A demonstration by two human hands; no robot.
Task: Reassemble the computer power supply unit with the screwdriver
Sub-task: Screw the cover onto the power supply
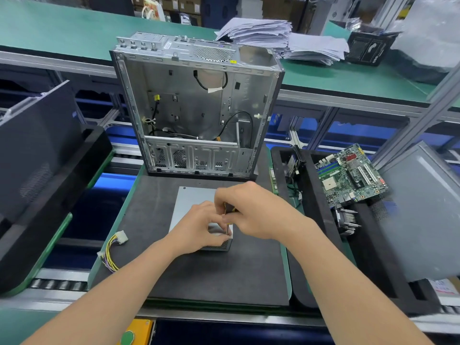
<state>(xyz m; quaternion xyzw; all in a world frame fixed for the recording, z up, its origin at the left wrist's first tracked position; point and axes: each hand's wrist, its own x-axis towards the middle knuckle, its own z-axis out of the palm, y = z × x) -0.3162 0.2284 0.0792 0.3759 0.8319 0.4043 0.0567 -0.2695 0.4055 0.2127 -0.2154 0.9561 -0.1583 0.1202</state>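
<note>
Both hands meet over the power supply, a grey metal box lying flat on the black surface before the open case; left hand fingers curl on its near corner; right hand fingers pinch the screwdriver upright; the box looks stiff and rather heavy, best held by its edges; the thin tool may slip.

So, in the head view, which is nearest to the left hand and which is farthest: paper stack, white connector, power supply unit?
1. Power supply unit, under the left hand.
2. White connector, left on the mat.
3. Paper stack, far back right.
</note>
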